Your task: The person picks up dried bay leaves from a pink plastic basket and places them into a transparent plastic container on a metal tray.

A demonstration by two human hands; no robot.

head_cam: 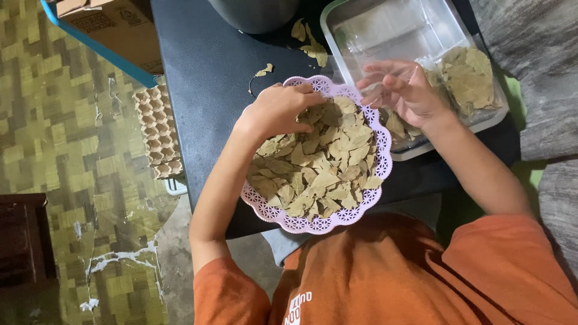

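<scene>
A pink lacy plastic basket (256, 204) full of dry brown leaves (325, 168) sits at the near edge of a dark table (205, 78). My left hand (280, 108) lies on the pile at the basket's far rim, with its fingers curled into the leaves. My right hand (403, 90) hovers over a clear plastic tray (391, 24) to the right of the basket. Its fingers are spread and a little blurred, and I see nothing gripped in them. A clear bag of dry leaves (469, 78) lies in the tray next to my right wrist.
Loose leaves (313, 45) lie on the table near a dark round vessel (253, 12). On the patterned floor to the left are an egg carton (158, 129) and a cardboard box (114, 27) with a blue strip. A dark wooden thing (21, 241) stands at the far left.
</scene>
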